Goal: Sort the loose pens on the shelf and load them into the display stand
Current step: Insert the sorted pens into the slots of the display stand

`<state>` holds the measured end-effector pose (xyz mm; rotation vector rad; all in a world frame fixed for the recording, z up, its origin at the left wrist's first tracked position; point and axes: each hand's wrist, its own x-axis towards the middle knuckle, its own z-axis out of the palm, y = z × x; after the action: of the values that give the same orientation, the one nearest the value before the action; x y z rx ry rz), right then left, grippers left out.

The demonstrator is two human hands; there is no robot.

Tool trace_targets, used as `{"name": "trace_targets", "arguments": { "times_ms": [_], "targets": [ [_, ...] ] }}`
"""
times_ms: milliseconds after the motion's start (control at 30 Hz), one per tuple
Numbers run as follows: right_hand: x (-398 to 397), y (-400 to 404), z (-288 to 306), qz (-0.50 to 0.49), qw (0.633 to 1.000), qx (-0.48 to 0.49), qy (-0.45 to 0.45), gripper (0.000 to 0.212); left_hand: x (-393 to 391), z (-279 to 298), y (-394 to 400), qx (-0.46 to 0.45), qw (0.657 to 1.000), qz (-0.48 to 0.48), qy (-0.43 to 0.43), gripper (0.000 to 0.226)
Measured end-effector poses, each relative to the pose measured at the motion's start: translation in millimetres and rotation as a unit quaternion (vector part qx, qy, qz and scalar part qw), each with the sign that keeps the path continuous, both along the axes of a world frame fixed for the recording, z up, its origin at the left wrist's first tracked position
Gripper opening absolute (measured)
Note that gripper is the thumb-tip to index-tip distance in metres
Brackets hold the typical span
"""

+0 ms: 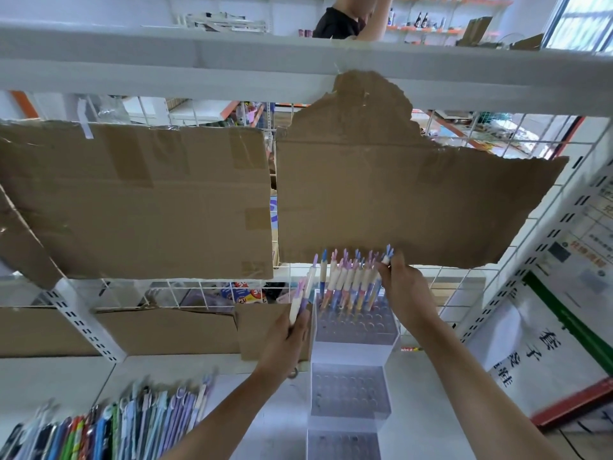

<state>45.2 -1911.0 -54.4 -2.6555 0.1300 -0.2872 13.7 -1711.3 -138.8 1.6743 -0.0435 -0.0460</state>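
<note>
A clear tiered display stand (351, 356) stands on the white shelf at centre. Its top tier holds several upright pastel pens (348, 283) in the back rows. My right hand (403, 290) pinches the top of one pen (387, 255) at the right end of that row. Left of the stand, my left hand (287, 340) grips a few pastel pens (300, 302) pointing upward. The two lower tiers show only open holes. A blurred pile of loose coloured pens (109, 426) lies on the shelf at the lower left.
Torn cardboard sheets (381, 194) hang on the wire grid behind the stand, and more cardboard (166, 330) leans at the shelf's back. A white upright with slots (544, 247) and paper notices stands to the right. Another person (345, 21) is behind the top shelf.
</note>
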Motion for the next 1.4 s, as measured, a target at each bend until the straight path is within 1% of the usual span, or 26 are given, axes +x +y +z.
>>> {"name": "trace_targets", "arguments": {
  "times_ms": [67, 100, 200, 267, 333, 433, 600, 700, 800, 833, 967, 1133, 1233, 1300, 1367, 1400],
  "targets": [
    [0.1, 1.2, -7.3, -0.002, 0.999, -0.002, 0.032, 0.040, -0.6, 4.7, -1.6, 0.001, 1.000, 0.025, -0.003, 0.023],
    [0.3, 1.4, -12.3, -0.003, 0.999, 0.004, 0.050, 0.040, -0.9, 8.9, -2.8, 0.010, 0.999, 0.040, -0.015, 0.019],
    [0.8, 1.8, -26.6, -0.014, 0.997, 0.036, 0.073, 0.029, 4.6, 23.1, -7.0, 0.039, 0.994, 0.089, -0.047, 0.017],
    [-0.2, 2.7, -34.4, -0.017, 0.996, 0.042, 0.074, 0.027, 12.0, 32.5, -10.7, 0.070, 0.989, 0.112, -0.060, 0.020],
    [-1.5, 2.8, -40.7, -0.023, 0.996, 0.051, 0.077, 0.026, 20.3, 38.6, -17.9, 0.066, 0.990, 0.109, -0.066, 0.024],
    [-1.4, 2.6, -45.7, -0.026, 0.994, 0.067, 0.084, 0.024, 32.2, 46.4, -31.0, 0.028, 0.992, 0.105, -0.069, 0.032],
    [-1.4, 3.9, -44.3, -0.019, 0.993, 0.071, 0.088, 0.021, 43.4, 51.7, -42.9, 0.043, 0.992, 0.099, -0.066, 0.039],
    [-0.4, 3.8, -45.5, -0.025, 0.993, 0.080, 0.087, 0.022, 46.7, 50.9, -43.0, 0.049, 0.991, 0.113, -0.059, 0.033],
    [0.2, 2.5, -47.1, -0.035, 0.990, 0.099, 0.091, 0.022, 47.0, 48.9, -37.9, 0.032, 0.991, 0.120, -0.056, 0.014],
    [0.4, 2.8, -47.4, -0.036, 0.990, 0.102, 0.092, 0.022, 47.1, 48.2, -35.1, 0.027, 0.990, 0.125, -0.053, 0.011],
    [1.6, 4.3, -51.4, -0.041, 0.989, 0.104, 0.093, 0.023, 46.5, 46.5, -28.5, 0.018, 0.992, 0.117, -0.051, 0.014],
    [2.4, 6.6, -49.5, -0.058, 0.991, 0.083, 0.088, 0.025, 47.2, 49.0, -30.4, 0.036, 0.992, 0.109, -0.052, 0.006],
    [0.5, 5.7, -54.5, -0.057, 0.990, 0.071, 0.103, 0.025, 46.3, 48.3, -29.1, 0.034, 0.992, 0.103, -0.057, 0.014],
    [-2.0, 4.7, -61.6, -0.053, 0.989, 0.081, 0.108, 0.025, 44.8, 47.0, -26.9, 0.030, 0.993, 0.104, -0.051, 0.013],
    [-4.0, 4.2, -65.1, -0.055, 0.988, 0.093, 0.109, 0.024, 42.6, 45.1, -23.4, 0.029, 0.993, 0.102, -0.050, 0.022],
    [-4.7, 4.1, -65.3, -0.055, 0.988, 0.095, 0.109, 0.024, 40.7, 44.5, -21.4, 0.029, 0.993, 0.099, -0.053, 0.023]
  ]
}}
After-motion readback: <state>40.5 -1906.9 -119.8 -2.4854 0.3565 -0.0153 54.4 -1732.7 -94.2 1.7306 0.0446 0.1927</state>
